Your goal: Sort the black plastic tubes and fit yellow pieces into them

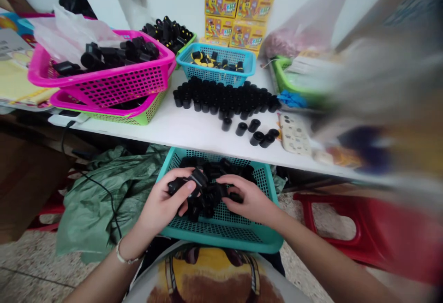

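A teal plastic basket [221, 234] rests in front of me, below the table edge, with many black cylindrical plastic parts [207, 201] in it. My left hand [169, 199] is closed around a few of these parts, one of them under the thumb. Over the middle of the basket, my right hand [244, 197] curls its fingers about another black cylindrical part [221, 190]. On the white table stand rows of similar black cylinders [224, 100], most upright and close together. Several more [256, 138] stand apart nearer the front edge.
Stacked pink baskets [117, 86] with black parts stand at the left. A blue basket [218, 68] holds black and yellow pieces, before yellow boxes [238, 12]. A phone [294, 133] lies right of the cylinders. A red stool [367, 229] is at the right; that side is blurred.
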Demonstrator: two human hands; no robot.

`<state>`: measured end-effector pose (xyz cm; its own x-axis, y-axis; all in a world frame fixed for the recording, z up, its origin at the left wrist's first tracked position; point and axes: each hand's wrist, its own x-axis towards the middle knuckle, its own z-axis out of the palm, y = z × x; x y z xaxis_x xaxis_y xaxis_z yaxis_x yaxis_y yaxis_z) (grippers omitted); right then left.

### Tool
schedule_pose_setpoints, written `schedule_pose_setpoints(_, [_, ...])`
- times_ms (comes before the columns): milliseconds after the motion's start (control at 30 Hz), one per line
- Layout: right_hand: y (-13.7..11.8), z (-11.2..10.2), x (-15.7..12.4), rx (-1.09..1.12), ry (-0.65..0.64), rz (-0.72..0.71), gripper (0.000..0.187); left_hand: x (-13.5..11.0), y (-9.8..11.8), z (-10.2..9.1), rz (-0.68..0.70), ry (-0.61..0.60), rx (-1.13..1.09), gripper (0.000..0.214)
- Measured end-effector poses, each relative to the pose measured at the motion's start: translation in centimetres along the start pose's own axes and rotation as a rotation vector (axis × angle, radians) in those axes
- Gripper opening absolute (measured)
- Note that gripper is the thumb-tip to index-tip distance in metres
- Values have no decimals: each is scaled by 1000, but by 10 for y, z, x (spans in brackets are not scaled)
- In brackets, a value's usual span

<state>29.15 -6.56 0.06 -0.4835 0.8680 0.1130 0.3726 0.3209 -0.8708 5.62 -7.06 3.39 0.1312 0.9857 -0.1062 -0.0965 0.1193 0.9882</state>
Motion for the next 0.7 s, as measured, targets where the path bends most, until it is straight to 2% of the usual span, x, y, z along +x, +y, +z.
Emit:
schedule_pose_setpoints(67, [-22, -4, -5, 143, 99, -83, 41, -2, 2, 7, -78, 0, -93, 27])
schedule_pose_setpoints(167, [-46, -4, -9, 140, 212, -249, 44, -4, 6, 15, -186, -22, -198, 26])
schedule_pose_setpoints(233, [-52, -2, -10, 137, 241, -300, 50, -4, 7, 19, -219, -24, -234, 25])
schedule_pose_setpoints(367, [-52, 2, -8, 125, 264, -269, 54, -4, 8, 21, -229, -41, -243, 25])
schedule_pose_setpoints(533, [-52, 2, -8, 121, 308, -269, 50, -5, 6, 19, -184, -76, -228, 23])
schedule_pose_setpoints(700, [-51, 2, -9, 161, 273, -245, 46, -8, 3, 14, -165, -124, -144, 25])
